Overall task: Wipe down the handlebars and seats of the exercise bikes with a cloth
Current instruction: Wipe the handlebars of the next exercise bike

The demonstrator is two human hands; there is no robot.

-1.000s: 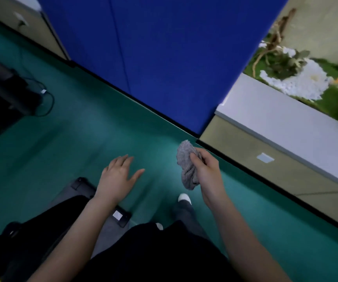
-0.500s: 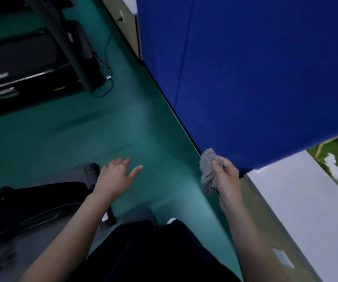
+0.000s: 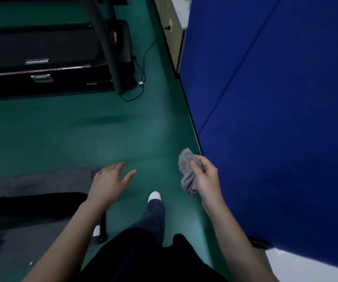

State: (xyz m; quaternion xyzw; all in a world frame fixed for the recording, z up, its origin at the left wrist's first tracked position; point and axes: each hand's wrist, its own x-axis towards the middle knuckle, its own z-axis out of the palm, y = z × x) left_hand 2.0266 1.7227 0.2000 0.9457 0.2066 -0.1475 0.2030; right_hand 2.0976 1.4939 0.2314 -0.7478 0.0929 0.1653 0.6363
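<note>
My right hand (image 3: 205,180) grips a crumpled grey cloth (image 3: 188,171) at waist height, close to the blue partition. My left hand (image 3: 111,180) hovers open over the green floor with fingers spread and relaxed, holding nothing. No exercise bike handlebar or seat shows clearly; a black machine part (image 3: 32,204) on a grey mat (image 3: 32,184) lies at the lower left.
A black treadmill (image 3: 42,58) with a grey upright post (image 3: 107,43) stands at the upper left, its power cable (image 3: 141,78) looping on the floor. A blue partition wall (image 3: 275,108) fills the right side. Green floor (image 3: 103,135) stretches ahead; my foot (image 3: 154,196) steps forward.
The view has swung left and forward: the treadmill has come into view and the planter on the right has gone. Both hands keep their poses, the cloth still held.
</note>
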